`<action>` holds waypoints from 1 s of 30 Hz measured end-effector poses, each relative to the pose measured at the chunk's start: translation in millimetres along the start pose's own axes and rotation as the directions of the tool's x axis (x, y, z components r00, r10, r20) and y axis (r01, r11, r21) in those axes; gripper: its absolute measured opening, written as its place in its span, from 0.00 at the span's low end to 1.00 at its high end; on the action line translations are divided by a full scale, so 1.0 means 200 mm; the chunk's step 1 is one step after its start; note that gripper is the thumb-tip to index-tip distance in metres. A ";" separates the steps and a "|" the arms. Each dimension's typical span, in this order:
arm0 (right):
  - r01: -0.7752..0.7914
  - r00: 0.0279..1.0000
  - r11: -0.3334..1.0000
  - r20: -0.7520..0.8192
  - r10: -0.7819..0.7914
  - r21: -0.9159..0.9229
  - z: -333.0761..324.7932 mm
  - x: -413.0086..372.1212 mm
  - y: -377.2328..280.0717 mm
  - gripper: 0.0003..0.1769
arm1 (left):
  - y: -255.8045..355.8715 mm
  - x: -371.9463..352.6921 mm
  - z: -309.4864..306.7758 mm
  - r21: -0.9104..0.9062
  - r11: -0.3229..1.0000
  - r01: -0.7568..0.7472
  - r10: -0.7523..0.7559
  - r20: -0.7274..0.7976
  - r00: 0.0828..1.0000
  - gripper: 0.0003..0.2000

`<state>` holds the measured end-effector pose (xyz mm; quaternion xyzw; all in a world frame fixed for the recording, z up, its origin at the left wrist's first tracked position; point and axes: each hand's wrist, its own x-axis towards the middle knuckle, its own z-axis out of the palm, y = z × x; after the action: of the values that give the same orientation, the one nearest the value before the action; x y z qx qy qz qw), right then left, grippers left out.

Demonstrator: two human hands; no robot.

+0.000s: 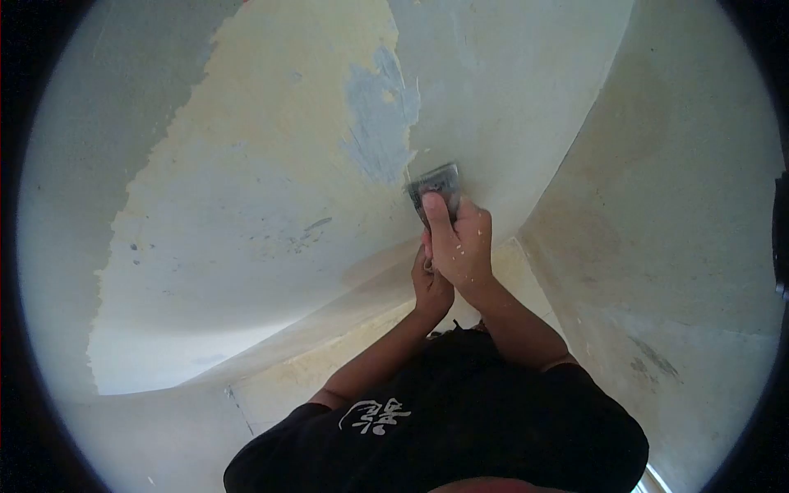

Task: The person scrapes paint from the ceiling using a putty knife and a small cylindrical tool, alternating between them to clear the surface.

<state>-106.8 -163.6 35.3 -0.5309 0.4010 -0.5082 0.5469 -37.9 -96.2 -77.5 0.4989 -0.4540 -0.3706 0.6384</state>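
Note:
A scraper (445, 179) with a wide, dark metal blade rests its edge against the wall, where peeled yellowish paint meets a grey surface. My right hand (465, 246) is closed around it, thumb lying along the blade, with whitish flecks on the skin. Just below, my left hand (431, 287) is closed at the tool's lower end; the right hand partly covers its fingers. Close to the blade, a blue-grey bare patch (378, 119) shows in the yellowish layer (279, 99).
Ragged paint edges run down the left of the wall (74, 164). On the right, another stained wall (682, 164) meets this one at a corner. Lower down are a pale floor (329, 349) and my black shirt (493, 419). A dark object (781, 234) sits at the right edge.

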 end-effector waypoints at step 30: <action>0.044 0.997 0.998 0.055 -0.046 0.040 -0.01 0.00 -0.02 0.22 | 0.10 0.03 0.12 0.242 0.955 -0.174 0.217 -0.163 0.962 0.22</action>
<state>-108.3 -164.2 39.7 -0.5432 0.3637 -0.5129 0.5565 -58.7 -104.2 -55.2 0.5533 -0.4781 -0.2027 0.6513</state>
